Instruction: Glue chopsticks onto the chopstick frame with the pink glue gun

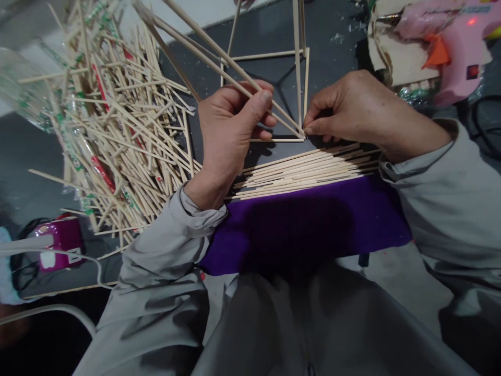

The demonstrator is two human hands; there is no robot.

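Observation:
A frame of thin wooden sticks (266, 55) stands on the dark table in front of me, joined at its corners. My left hand (237, 125) is closed around two slanting sticks (230, 70) that run from the upper left down to the frame's near right corner. At that corner, my right hand (344, 109) pinches with thumb and forefinger at the stick ends; the fingertips hide exactly what is gripped. Just below both hands lies a row of loose wooden sticks (305, 169), side by side.
A big heap of loose sticks and torn plastic wrappers (129, 125) covers the left. A pink glue gun (456, 49) with a lit red light rests at upper right on cardboard. Purple cloth (313, 224) hangs over the near edge. A magenta power adapter (60, 243) with cables sits lower left.

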